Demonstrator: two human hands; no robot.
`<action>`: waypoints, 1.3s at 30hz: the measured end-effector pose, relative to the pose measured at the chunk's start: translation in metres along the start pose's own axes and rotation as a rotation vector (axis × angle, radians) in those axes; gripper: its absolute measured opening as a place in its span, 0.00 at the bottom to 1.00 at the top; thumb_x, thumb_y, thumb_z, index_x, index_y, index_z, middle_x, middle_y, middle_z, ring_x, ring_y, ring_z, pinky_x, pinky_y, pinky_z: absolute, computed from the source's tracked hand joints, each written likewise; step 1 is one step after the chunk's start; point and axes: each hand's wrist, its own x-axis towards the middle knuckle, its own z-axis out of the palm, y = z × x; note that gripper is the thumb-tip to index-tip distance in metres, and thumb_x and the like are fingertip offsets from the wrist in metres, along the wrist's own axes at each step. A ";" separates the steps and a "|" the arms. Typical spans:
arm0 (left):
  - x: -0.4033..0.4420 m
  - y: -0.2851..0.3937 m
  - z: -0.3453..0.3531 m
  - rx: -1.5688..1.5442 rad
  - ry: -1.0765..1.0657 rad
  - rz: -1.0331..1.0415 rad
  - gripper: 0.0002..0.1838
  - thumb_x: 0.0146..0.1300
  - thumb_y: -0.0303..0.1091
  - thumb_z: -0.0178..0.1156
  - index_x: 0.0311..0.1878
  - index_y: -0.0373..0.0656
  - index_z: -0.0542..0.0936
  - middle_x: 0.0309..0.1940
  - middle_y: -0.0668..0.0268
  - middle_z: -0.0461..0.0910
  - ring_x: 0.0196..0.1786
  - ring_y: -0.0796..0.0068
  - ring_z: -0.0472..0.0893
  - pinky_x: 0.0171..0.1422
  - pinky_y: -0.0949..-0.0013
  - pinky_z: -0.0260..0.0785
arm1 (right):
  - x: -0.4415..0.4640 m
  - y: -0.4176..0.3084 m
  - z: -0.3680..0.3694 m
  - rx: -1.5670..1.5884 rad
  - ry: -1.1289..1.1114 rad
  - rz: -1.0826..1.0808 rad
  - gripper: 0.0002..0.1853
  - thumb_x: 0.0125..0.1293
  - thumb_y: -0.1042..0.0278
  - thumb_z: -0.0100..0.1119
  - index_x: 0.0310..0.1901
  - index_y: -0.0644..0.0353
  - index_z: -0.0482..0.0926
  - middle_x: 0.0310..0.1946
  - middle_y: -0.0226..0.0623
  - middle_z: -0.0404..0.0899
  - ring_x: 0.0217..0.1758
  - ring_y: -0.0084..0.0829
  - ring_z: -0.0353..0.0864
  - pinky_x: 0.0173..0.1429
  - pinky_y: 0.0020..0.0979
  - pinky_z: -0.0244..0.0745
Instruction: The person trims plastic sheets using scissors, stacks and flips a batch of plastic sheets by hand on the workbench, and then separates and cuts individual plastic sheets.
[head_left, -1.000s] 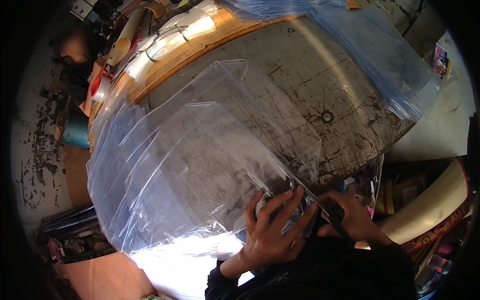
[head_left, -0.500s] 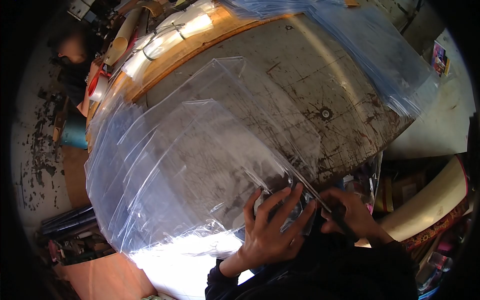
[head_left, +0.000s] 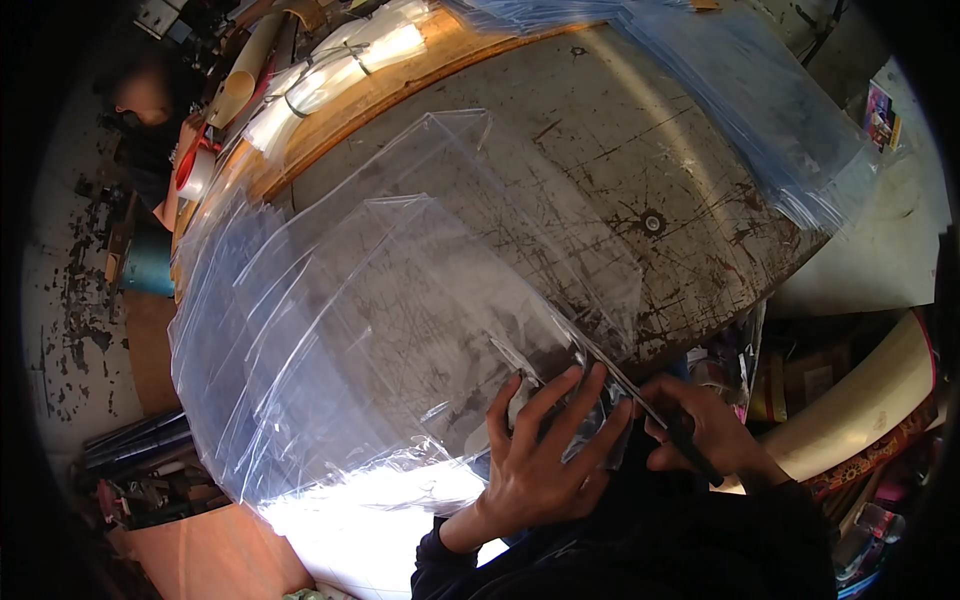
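My left hand (head_left: 548, 455) lies with spread fingers on the near edge of a clear plastic sheet (head_left: 430, 290). To its right, my right hand (head_left: 705, 430) is wrapped round the dark handle of a thin long tool (head_left: 685, 448). The tool's narrow metal part points up and left along the plastic's right edge; its far end is hard to make out. More clear plastic sheets (head_left: 270, 330) overlap in a fanned pile on the left of the scratched table (head_left: 690, 270).
Bluish plastic sheets (head_left: 750, 100) lie at the table's back right. A tied clear bundle (head_left: 340, 75) rests on the wooden border. Another person (head_left: 150, 130) is at the far left, near a red-rimmed roll (head_left: 197, 170). A cream roll (head_left: 860, 420) stands at right.
My right hand has shifted slightly, and the tool's dark handle has slid a little down and to the right. My left hand has stayed almost in place.
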 end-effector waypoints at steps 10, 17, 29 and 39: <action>0.001 0.001 0.001 -0.001 0.030 0.000 0.29 0.30 0.33 0.59 0.45 0.54 0.82 0.54 0.58 0.74 0.61 0.61 0.65 0.64 0.49 0.50 | 0.004 0.007 0.003 -0.162 0.045 -0.101 0.31 0.44 0.51 0.73 0.45 0.59 0.70 0.18 0.28 0.68 0.23 0.21 0.68 0.29 0.27 0.62; 0.002 0.001 0.000 -0.009 0.033 -0.003 0.28 0.30 0.32 0.59 0.44 0.54 0.82 0.53 0.59 0.75 0.60 0.64 0.65 0.64 0.51 0.50 | 0.003 0.000 0.002 -0.113 0.058 -0.075 0.30 0.41 0.54 0.76 0.43 0.61 0.73 0.19 0.27 0.68 0.24 0.17 0.65 0.28 0.24 0.60; -0.001 0.002 -0.001 -0.036 0.015 0.003 0.28 0.32 0.32 0.61 0.46 0.55 0.81 0.54 0.59 0.73 0.61 0.61 0.65 0.63 0.47 0.51 | 0.002 -0.004 0.002 -0.109 0.068 -0.040 0.33 0.40 0.55 0.77 0.46 0.62 0.72 0.26 0.31 0.74 0.30 0.20 0.71 0.35 0.24 0.65; 0.009 0.002 -0.017 -0.297 -0.014 -0.121 0.30 0.37 0.32 0.65 0.51 0.40 0.76 0.51 0.54 0.70 0.50 0.58 0.74 0.51 0.63 0.70 | 0.005 0.007 0.003 0.051 0.024 -0.023 0.31 0.43 0.56 0.74 0.47 0.61 0.71 0.25 0.30 0.71 0.30 0.21 0.70 0.35 0.25 0.64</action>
